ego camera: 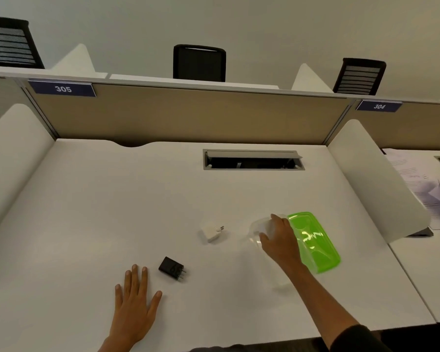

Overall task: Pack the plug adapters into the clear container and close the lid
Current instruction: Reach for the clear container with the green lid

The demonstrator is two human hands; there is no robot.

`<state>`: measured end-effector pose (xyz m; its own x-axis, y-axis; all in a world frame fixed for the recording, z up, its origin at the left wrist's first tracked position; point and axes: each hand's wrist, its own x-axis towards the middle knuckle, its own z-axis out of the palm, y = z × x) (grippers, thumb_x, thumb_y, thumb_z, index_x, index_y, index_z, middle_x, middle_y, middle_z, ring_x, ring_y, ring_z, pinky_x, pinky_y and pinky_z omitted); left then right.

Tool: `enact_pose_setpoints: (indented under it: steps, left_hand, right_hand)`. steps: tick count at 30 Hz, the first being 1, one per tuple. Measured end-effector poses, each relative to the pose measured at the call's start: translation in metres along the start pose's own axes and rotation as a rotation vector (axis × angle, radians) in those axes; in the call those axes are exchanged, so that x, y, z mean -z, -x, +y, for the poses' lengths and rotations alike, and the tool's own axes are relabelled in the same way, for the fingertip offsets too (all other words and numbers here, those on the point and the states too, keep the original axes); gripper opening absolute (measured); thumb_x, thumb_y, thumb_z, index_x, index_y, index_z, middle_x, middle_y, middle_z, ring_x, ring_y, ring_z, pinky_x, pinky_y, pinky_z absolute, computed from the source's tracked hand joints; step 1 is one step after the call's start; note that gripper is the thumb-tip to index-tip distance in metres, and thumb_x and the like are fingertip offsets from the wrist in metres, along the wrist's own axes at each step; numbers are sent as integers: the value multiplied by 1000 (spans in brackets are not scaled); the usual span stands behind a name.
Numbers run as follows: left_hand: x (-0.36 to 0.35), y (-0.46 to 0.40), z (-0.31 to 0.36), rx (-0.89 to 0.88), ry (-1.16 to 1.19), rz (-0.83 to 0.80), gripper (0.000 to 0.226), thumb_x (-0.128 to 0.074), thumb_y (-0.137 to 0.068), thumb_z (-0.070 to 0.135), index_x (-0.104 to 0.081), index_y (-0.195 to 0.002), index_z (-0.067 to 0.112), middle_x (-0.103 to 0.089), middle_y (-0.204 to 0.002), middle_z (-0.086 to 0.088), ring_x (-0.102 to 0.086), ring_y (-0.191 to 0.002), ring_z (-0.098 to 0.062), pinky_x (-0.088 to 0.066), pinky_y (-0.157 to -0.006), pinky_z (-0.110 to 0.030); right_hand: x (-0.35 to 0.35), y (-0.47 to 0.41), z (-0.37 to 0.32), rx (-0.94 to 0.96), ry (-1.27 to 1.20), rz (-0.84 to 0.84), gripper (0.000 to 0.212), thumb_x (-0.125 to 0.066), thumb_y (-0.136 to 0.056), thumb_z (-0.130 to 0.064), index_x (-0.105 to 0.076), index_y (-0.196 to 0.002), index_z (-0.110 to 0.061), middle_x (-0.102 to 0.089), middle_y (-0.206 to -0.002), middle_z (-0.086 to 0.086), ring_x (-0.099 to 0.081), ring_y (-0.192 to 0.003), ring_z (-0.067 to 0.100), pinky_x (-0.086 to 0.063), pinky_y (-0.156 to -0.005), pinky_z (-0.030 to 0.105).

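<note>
While the left hand (134, 298) lies flat on the white desk (99, 212) with its fingers spread, holding nothing, the right hand (280, 240) reaches over the clear container (258, 228) further right. Its fingers curl down onto the container's near-left end, and something white seems to sit under the fingertips, though the see-through plastic makes it hard to tell whether the hand grips the container's rim or an adapter inside it. Just beside the container, on its right, a bright green lid (315, 242) lies flat on the desk, off the container.

Two adapters are out on the desk. A black plug adapter (171, 268) lies just beyond the left hand's fingertips, close but not touching, with its prongs pointing right. A white plug adapter (211, 231) lies between the black one and the container, apart from both, prongs also to the right.

At the back of the desk a cable hatch (253, 160) stands open below a tan divider panel (188, 115), which carries a blue label reading 305 (62, 88). Loose papers (422, 189) lie on the neighbouring desk to the right
</note>
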<state>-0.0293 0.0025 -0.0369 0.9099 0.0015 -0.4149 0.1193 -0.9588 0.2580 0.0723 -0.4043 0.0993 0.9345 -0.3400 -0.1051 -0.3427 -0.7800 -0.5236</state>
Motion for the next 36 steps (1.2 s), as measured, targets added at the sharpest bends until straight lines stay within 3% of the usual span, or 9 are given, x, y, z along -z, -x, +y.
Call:
enact_pose_setpoints:
  steps: [9,22,26,29,33,36]
  left_hand:
    - [-1,9,8,17,35,-21,120,27,-71,87,22,-161,7,31,-173,-6,25,-162,-24,4,-135,-52]
    - [-7,9,9,27,36,-27,121,26,-71,88,23,-161,7,34,-172,-6,26,-161,-26,4,-134,-53]
    - [-10,7,7,24,23,-25,120,25,-72,87,24,-161,7,35,-171,-8,28,-161,-27,6,-134,-53]
    - [-13,8,6,20,12,-2,116,23,-75,86,24,-162,10,36,-171,-7,28,-161,-27,6,-134,-53]
    - [-17,9,5,21,7,24,111,23,-77,84,24,-163,13,36,-171,-7,28,-161,-27,6,-134,-53]
    - [-20,8,5,18,5,41,108,21,-80,83,23,-163,14,37,-171,-7,28,-161,-28,7,-134,-54]
  right_hand:
    - [-4,-13,15,-70,135,-229,65,-70,-94,-26,-45,-152,-9,-52,-146,14,-54,-137,34,-48,-111,42]
    - [-16,-10,13,-73,221,-289,63,-66,-98,-35,-44,-152,-11,-47,-150,12,-51,-140,32,-47,-113,45]
    - [-14,-14,16,-105,199,-236,66,-65,-98,-42,-44,-154,-13,-49,-150,11,-52,-140,33,-47,-112,49]
    - [-10,-15,9,-45,207,-29,54,-68,-94,-36,-56,-141,-11,-58,-137,11,-56,-132,35,-50,-105,51]
    - [-18,-9,-15,204,103,223,42,-75,-83,-26,-63,-120,-12,-62,-117,5,-62,-110,32,-54,-86,49]
    - [-41,7,-45,443,69,178,43,-72,-84,-32,-62,-122,-14,-59,-119,1,-60,-107,27,-54,-84,45]
